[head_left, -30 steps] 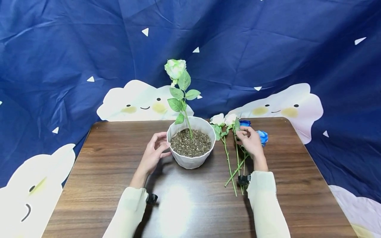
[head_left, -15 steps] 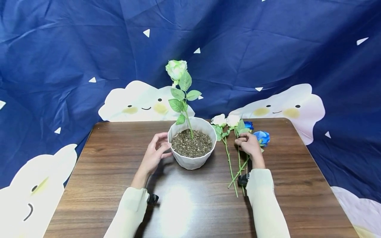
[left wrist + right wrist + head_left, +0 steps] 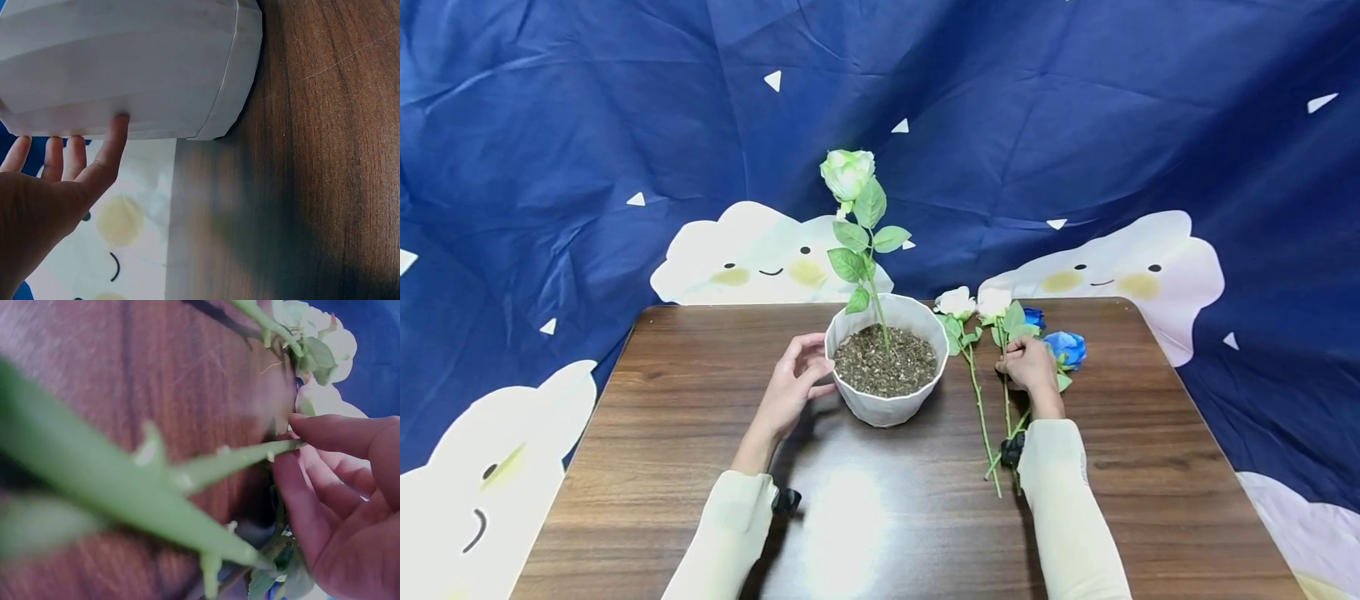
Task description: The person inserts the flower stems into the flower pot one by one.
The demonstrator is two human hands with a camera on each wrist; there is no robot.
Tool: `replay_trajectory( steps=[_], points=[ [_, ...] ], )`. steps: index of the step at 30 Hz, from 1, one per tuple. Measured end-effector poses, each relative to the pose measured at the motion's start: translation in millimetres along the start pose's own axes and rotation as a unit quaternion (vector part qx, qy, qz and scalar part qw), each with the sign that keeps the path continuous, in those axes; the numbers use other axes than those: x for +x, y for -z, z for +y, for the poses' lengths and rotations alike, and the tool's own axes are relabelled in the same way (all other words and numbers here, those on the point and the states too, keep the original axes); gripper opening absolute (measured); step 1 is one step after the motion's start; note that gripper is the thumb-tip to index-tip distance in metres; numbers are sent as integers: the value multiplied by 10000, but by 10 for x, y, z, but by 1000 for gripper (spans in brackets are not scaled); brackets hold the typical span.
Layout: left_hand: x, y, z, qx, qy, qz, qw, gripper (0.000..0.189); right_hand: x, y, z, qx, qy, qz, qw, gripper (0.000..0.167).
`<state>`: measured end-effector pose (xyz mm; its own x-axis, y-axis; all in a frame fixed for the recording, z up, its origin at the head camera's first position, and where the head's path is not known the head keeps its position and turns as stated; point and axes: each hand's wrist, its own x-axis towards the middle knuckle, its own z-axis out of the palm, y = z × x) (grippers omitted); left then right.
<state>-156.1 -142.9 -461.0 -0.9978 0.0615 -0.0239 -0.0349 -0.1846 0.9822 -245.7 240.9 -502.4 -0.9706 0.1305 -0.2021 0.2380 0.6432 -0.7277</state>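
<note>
A white faceted flowerpot (image 3: 886, 412) filled with soil (image 3: 880, 371) stands on the table, with a greenish-white rose (image 3: 847, 175) upright in it. My left hand (image 3: 792, 382) rests its fingertips against the pot's left side; in the left wrist view the fingers (image 3: 111, 150) touch the pot wall (image 3: 125, 56). To the right of the pot, my right hand (image 3: 1032, 367) pinches the green stem of a white rose (image 3: 994, 303) just below its leaves. The right wrist view has that stem (image 3: 244, 457) between thumb and fingers. Another white rose (image 3: 956, 302) lies to its left.
A light-blue rose (image 3: 1064, 347) lies right of my right hand, and a darker blue rose (image 3: 1034, 317) sits behind it. Their stems cross under my right wrist. The brown wooden table (image 3: 685, 433) meets a blue cloth backdrop (image 3: 1000, 108) with white clouds.
My right hand has moved down from the leaves near the flower heads and closed its fingers on a white rose's stem. The light-blue rose has shifted slightly right. My left hand stays at the pot.
</note>
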Motion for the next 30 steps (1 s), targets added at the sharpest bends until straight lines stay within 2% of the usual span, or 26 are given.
replay_trajectory(
  steps=[4,8,13,16,19,23,25,30],
  points=[
    [-1,2,11,-19,12,-2,10000,49,-10,15,-15,994,-118,71,9950,34],
    [-1,10,29,-23,17,17,10000,48,-31,35,-52,2314,-382,101,9721,49],
    [4,5,37,-5,3,-18,10000,48,-39,71,-81,3324,-498,140,9417,48],
    [5,-3,32,-9,15,-45,10000,48,-43,92,-85,3829,-588,16,9219,46],
    [7,-8,28,-6,29,-44,10000,48,-54,114,-92,4061,-661,-195,9112,48],
    [5,-9,24,1,29,-23,10000,48,-78,159,-105,4061,-709,-310,9105,50],
    [1,-8,22,-17,37,-19,10000,49,-92,187,-114,4099,-727,-269,9088,45],
    [-7,-9,23,-34,44,-29,10000,49,-120,246,-163,4616,-609,-15,8850,28]
  ],
)
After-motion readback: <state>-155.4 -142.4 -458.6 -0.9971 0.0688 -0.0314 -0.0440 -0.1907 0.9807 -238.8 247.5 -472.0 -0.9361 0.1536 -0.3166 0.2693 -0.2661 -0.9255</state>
